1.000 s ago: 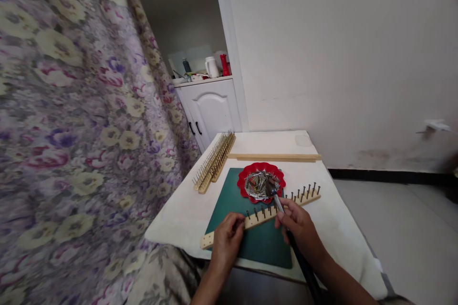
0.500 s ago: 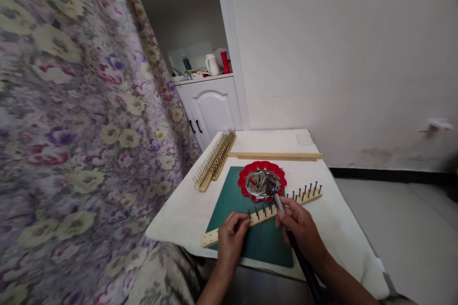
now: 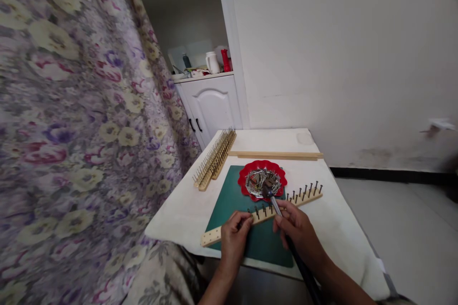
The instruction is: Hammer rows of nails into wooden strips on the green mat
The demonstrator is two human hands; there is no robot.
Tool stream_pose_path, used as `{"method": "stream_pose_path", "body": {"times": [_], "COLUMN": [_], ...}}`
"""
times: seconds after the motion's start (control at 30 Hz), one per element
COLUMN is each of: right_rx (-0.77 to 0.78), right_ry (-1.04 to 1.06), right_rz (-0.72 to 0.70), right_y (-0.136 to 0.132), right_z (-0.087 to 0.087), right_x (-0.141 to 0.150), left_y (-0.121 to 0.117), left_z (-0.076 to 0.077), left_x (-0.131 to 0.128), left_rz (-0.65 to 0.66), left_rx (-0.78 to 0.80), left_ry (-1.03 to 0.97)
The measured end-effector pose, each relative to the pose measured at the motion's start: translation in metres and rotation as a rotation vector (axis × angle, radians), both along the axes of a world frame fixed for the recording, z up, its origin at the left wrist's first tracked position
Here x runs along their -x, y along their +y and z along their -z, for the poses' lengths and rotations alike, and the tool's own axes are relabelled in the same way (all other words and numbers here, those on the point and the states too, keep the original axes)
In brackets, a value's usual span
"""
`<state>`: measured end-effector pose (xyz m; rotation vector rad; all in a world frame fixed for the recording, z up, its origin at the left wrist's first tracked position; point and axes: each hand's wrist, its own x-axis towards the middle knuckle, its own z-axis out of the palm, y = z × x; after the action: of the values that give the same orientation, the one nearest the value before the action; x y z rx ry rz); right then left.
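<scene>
A light wooden strip point(image 3: 212, 237) lies slantwise across a green mat point(image 3: 224, 200), with dark nails point(image 3: 309, 189) standing along its middle and right part and bare holes at its left end. My left hand point(image 3: 234, 238) is closed in a pinch over the strip, and a nail point(image 3: 249, 211) shows just above the fingertips; the fingers hide its lower part. My right hand point(image 3: 302, 228) is wrapped round a hammer point(image 3: 275, 206) with a metal shank and dark grip. The hammer head is above the near rim of a red scalloped bowl point(image 3: 243, 171) holding loose nails point(image 3: 255, 181).
Nail-studded wooden strips point(image 3: 216, 159) lie at the table's left edge. Plain wooden strips point(image 3: 279, 156) lie across the back of the cloth-covered table point(image 3: 175, 217). A flowered curtain point(image 3: 89, 152) hangs at the left, and a white cabinet point(image 3: 214, 102) stands behind.
The hammer head has shifted slightly left and down, with my right hand moving a little left. My left hand has slid slightly right along the strip, still pinched.
</scene>
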<state>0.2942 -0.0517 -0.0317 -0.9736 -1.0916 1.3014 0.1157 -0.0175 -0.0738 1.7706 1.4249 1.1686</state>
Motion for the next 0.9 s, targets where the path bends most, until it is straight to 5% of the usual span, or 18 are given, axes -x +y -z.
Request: {"method": "stream_pose_path", "body": {"times": [0.47,0.9], "right_rx": [0.048,0.064], "right_ry": [0.041,-0.038], "right_rz": [-0.277,-0.314], "right_y": [-0.011,-0.017], "right_z": [-0.001,-0.003], "right_x": [0.004,0.01], "left_y": [0.002,0.004], "left_z": [0.003,0.007], "left_x": [0.001,0.0], "left_rz": [-0.038,-0.052], "left_rx": [-0.001,0.017], "left_ry": [0.005,0.023]}}
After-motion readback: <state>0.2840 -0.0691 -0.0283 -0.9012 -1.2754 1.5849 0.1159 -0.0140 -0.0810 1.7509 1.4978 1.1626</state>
